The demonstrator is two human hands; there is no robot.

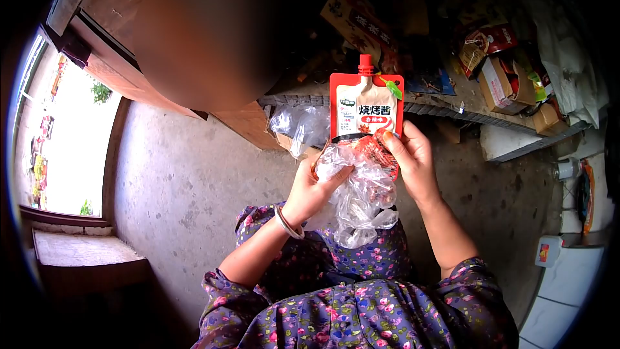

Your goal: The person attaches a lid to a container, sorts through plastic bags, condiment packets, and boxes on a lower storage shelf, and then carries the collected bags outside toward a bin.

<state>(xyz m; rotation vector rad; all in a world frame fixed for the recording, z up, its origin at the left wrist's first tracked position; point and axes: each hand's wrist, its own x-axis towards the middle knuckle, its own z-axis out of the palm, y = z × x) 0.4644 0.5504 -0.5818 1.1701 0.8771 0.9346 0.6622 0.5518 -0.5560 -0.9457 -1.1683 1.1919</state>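
Observation:
A red and white barbecue sauce pouch (378,108) with a red screw cap is held upright in front of me, its printed front facing me. My right hand (414,160) is closed on its lower right edge, thumb across the front. A crumpled clear plastic bag (358,203) hangs over the bottom of the pouch and hides part of it. My left hand (315,189) pinches this bag between thumb and fingers, close to the pouch's lower left corner. A bracelet circles the left wrist.
Beyond the pouch stands a dark shelf (510,126) bearing an opened cardboard box (506,84) and several packets. Another clear plastic bag (302,126) lies at its left end. A bright doorway (71,136) is on the left, and white tiles (568,278) are at lower right.

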